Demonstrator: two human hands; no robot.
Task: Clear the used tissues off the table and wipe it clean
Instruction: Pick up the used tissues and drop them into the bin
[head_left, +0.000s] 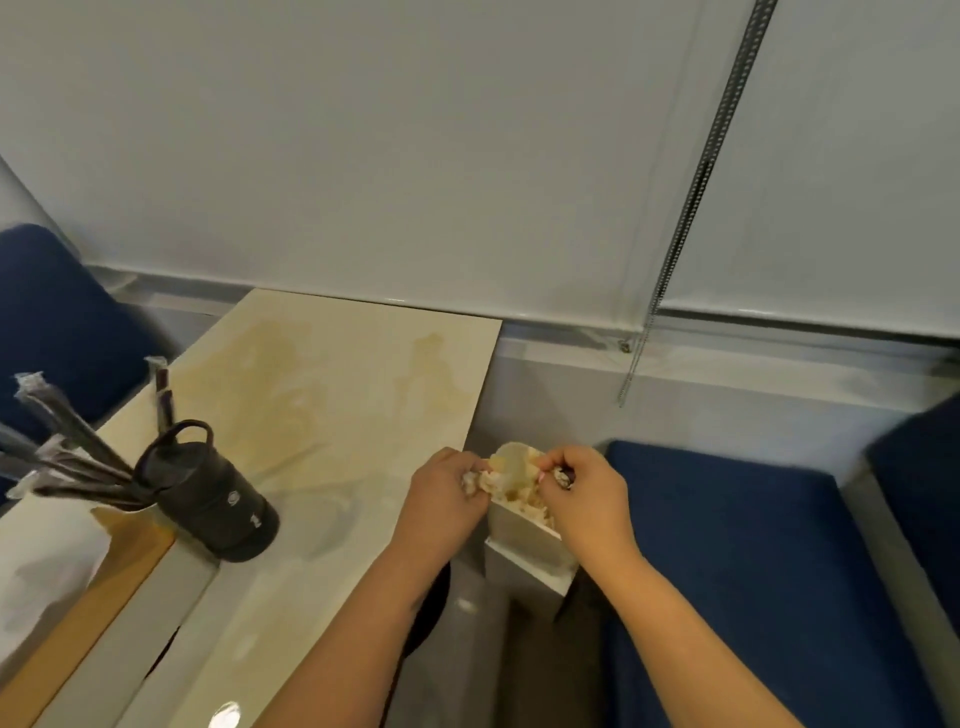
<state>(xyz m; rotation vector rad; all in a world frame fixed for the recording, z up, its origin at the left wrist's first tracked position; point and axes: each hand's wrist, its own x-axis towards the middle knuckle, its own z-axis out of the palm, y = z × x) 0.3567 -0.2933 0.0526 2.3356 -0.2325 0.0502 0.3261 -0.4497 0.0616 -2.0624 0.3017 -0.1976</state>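
Pale roller blinds (467, 156) close off the background, with a bead chain (691, 208) hanging at the right. Below them a beige table (322, 395) runs toward the camera, and the landmark for all positions is the white bin (524, 551) standing just off the table's right edge, between the table and a navy bench cushion (753, 545).

Position of the work item: the used tissues (511, 475) sit directly above the bin mouth, held between both hands. The wad is crumpled, off-white with yellowish staining, and shows no clear long axis. More tissue of the same colour lies inside the bin below it.

Grip state: the left hand (447, 493), on the table side of the bin, has its fingers curled around one end of the wad. The right hand (576, 493), on the cushion side, pinches the other end. Both hands are equally near the bin; the drop direction is straight down.

Judgement: disposal appears nearly complete, and release over the opening is the likely requirement. Yellowish smears remain on the table surface beyond the bin, so wiping appears not yet done.

Left of the bin, on the table, a black flask (218, 504) lies tilted beside wrapped chopsticks (67, 452).
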